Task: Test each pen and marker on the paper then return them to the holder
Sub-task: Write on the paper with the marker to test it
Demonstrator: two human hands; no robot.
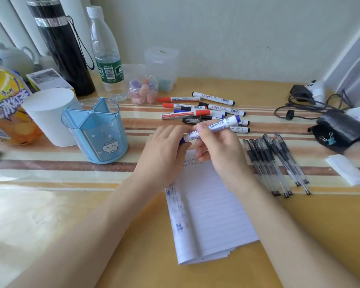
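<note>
Desk [258,215] with a striped cover, set against a pale wall. 1 blue whiteboard marker [216,124] is held across both hands, above the top edge of the lined paper [212,204]. Right hand [220,150] pinches the barrel between thumb and fingertips. Left hand [164,150] curls its fingers over the lower end, a 2-handed hold judged fit for pulling or seating a cap. Which end bears the cap cannot be told. Holder [96,132] stands left, no pens visible inside. Loose markers [195,113] lie behind and gel pens [274,163] to the right, within reach for testing.
</note>
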